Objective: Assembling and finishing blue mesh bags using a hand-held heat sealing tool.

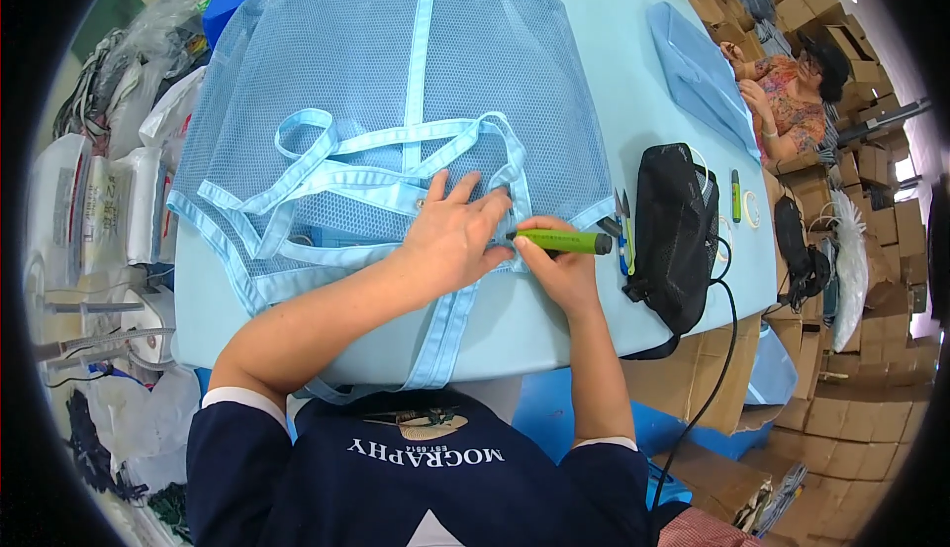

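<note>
A light blue mesh bag [505, 52] with pale blue fabric trim and straps lies spread over the table in front of me. My left hand [457, 228] rests flat on the bag's trim, fingers spread, near the right end of the strap [341, 191]. Close beside it, my right hand [559, 265] grips a green marker [564, 241]. The marker's dark tip points left and meets the trim next to my left thumb and fingers; whether it touches the cloth is hard to see. One strap [447, 339] hangs over the table's near edge.
Right of the bag lie thread snips [624, 235], a black mesh pouch [675, 225] with a cable, another green marker [735, 196] and a tape ring [750, 208]. A folded blue cloth [698, 72] lies farther off, near another person [792, 101]. Cardboard boxes [841, 438] fill the right side.
</note>
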Motion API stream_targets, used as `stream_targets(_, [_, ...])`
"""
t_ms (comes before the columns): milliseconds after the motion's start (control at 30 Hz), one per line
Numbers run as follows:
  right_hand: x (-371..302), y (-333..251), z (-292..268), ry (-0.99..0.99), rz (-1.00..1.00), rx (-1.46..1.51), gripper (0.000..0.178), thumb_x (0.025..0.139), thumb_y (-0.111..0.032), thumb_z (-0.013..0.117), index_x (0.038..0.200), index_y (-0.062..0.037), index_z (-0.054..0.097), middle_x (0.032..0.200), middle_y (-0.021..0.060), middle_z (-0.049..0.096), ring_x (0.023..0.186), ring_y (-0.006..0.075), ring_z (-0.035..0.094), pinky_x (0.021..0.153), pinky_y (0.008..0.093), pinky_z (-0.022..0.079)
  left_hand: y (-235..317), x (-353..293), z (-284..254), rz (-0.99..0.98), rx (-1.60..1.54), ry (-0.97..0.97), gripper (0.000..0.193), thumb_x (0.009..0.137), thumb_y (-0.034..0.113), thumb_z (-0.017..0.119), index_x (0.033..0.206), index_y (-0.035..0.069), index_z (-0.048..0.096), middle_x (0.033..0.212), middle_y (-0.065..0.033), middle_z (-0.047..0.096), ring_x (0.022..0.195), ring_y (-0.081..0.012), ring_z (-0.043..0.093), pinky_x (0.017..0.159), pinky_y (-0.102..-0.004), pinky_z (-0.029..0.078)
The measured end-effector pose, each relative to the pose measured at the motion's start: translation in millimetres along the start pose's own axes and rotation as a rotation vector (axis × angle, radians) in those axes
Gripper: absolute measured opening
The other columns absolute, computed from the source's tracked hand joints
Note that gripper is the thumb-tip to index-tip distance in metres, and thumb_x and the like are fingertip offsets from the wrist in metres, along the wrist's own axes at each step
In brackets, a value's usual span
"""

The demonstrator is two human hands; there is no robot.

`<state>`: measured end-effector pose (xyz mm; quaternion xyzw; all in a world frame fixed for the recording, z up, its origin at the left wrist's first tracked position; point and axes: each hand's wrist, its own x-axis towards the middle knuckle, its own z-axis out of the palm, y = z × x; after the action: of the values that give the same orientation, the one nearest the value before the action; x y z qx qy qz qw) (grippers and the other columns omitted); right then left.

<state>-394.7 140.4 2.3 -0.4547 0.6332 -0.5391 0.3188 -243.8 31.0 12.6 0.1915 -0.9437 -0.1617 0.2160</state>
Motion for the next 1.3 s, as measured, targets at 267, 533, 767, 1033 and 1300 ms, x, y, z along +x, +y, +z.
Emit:
stream_targets(267, [-1.0, -6.4, 0.7, -0.010, 0.132, 0.089, 0.018, 0.081, -0.004, 0.069, 0.098, -0.0016, 0.063, 0.087, 0.0037, 0.063, 0.077, 0.0095, 0.059, 0.068, 0.0216, 0.047, 1.1, 1.1, -1.2, -0.036, -0.002, -0.034, 0.054, 0.074, 0.030, 0.073, 0.116, 0.002, 0.053, 0.106, -0.0124, 0.064, 0.122, -0.0374, 0.046, 0.102, -0.0551, 0.028])
stream_targets(533, [-1.4, -8.0, 4.1, 0.010, 0.095, 0.096, 0.019, 0.080, -0.005, 0.070, 0.097, -0.0021, 0.064, 0.087, 0.0035, 0.063, 0.077, 0.0089, 0.059, 0.069, 0.0222, 0.048, 2.1, 2.1, -3.1, -0.043, 0.002, -0.065, 0.055, 0.076, 0.031, 0.072, 0.118, 0.002, 0.051, 0.106, -0.0122, 0.064, 0.123, -0.0375, 0.045, 0.103, -0.0552, 0.028])
stream_targets(767, [-0.6, -3.9, -0.4, -0.022, 0.159, 0.086, 0.019, 0.080, -0.006, 0.071, 0.097, -0.0024, 0.064, 0.088, 0.0022, 0.062, 0.078, 0.0075, 0.057, 0.067, 0.0219, 0.047, 2.0, 2.5, -1.7, -0.053, 0.008, -0.083, 0.055, 0.076, 0.030, 0.072, 0.118, 0.001, 0.051, 0.106, -0.0127, 0.064, 0.123, -0.0384, 0.045, 0.102, -0.0550, 0.028])
stream_targets(1033, [-3.1, -6.1, 2.8, -0.016, 0.120, 0.112, 0.020, 0.079, -0.006, 0.072, 0.098, -0.0026, 0.065, 0.089, 0.0018, 0.063, 0.078, 0.0072, 0.057, 0.069, 0.0211, 0.047, 2.1, 2.2, -1.8, -0.032, 0.025, -0.079, 0.054, 0.076, 0.030, 0.072, 0.117, 0.000, 0.052, 0.112, -0.0127, 0.061, 0.122, -0.0385, 0.046, 0.102, -0.0549, 0.029])
stream_targets(1300, [-3.8, -5.8, 4.0, -0.047, 0.128, 0.133, 0.021, 0.079, -0.005, 0.072, 0.098, -0.0013, 0.064, 0.088, 0.0024, 0.063, 0.078, 0.0068, 0.058, 0.068, 0.0212, 0.048, 0.9, 2.0, -0.9, -0.015, 0.049, -0.080, 0.054, 0.075, 0.030, 0.071, 0.117, 0.000, 0.052, 0.116, -0.0124, 0.060, 0.121, -0.0384, 0.047, 0.102, -0.0553, 0.030])
